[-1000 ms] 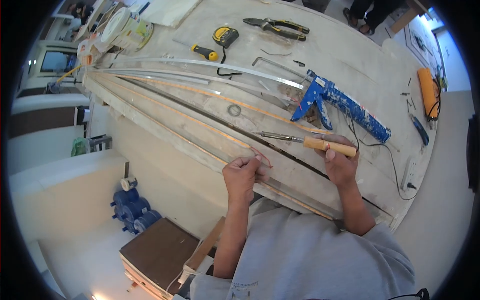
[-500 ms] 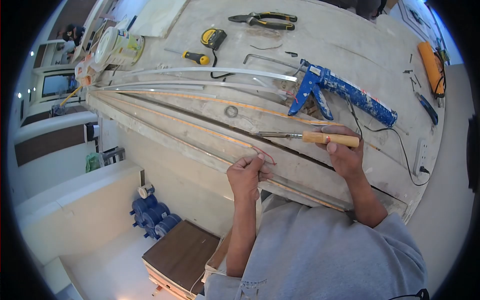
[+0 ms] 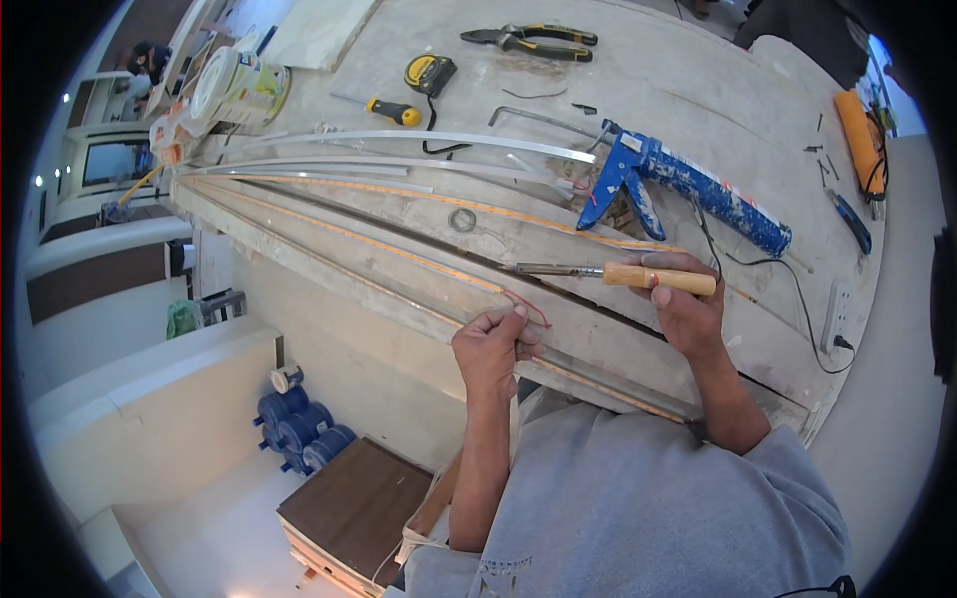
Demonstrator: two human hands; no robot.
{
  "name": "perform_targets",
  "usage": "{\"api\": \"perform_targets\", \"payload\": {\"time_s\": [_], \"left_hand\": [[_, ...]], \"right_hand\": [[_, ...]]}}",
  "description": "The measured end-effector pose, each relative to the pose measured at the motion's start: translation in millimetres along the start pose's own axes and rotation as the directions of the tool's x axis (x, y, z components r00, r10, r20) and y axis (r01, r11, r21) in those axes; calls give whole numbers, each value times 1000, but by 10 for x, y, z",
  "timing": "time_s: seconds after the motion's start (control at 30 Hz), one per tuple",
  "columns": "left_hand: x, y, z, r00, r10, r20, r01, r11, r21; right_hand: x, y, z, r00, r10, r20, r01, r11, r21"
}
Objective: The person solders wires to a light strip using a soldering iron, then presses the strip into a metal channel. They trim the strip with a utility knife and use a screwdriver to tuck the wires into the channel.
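My right hand [image 3: 688, 309] is wrapped round the wooden handle of a soldering iron [image 3: 658, 278]. The iron's metal shaft points left, its tip just above the worktop. My left hand [image 3: 488, 344] is closed in a pinch at the end of an orange-lit LED strip [image 3: 399, 247], where a thin red wire [image 3: 533, 307] curls out past the fingertips. What exactly lies between those fingers is partly hidden. A small coil of solder wire [image 3: 462, 219] lies beyond the iron's tip. Another LED strip [image 3: 538, 217] and pale metal profiles [image 3: 439, 141] run along the worktop.
A blue caulking gun [image 3: 688, 179], pliers [image 3: 533, 42], a tape measure [image 3: 430, 74] and a screwdriver [image 3: 391, 110] lie on the worktop [image 3: 678, 60]. A power strip [image 3: 840, 307] sits at right. A bucket [image 3: 239, 85] stands at the far left. Below are blue water bottles [image 3: 299, 429].
My view has shifted slightly. Both hands keep nearly the same positions and grips; a dark-clothed person at the top right shows more now.
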State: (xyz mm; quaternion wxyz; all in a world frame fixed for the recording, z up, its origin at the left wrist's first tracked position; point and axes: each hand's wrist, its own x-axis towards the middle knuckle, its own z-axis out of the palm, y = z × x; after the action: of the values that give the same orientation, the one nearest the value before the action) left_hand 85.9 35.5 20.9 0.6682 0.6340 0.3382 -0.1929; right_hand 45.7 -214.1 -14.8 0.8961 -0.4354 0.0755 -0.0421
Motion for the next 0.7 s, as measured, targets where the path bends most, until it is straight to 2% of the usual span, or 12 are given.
{"api": "perform_targets", "payload": {"time_s": [0.7], "left_hand": [[12,-8,0,1000,-1,-1,1,1000,-13]], "right_hand": [[-12,-24,22,1000,-6,1,6,1000,-25]]}}
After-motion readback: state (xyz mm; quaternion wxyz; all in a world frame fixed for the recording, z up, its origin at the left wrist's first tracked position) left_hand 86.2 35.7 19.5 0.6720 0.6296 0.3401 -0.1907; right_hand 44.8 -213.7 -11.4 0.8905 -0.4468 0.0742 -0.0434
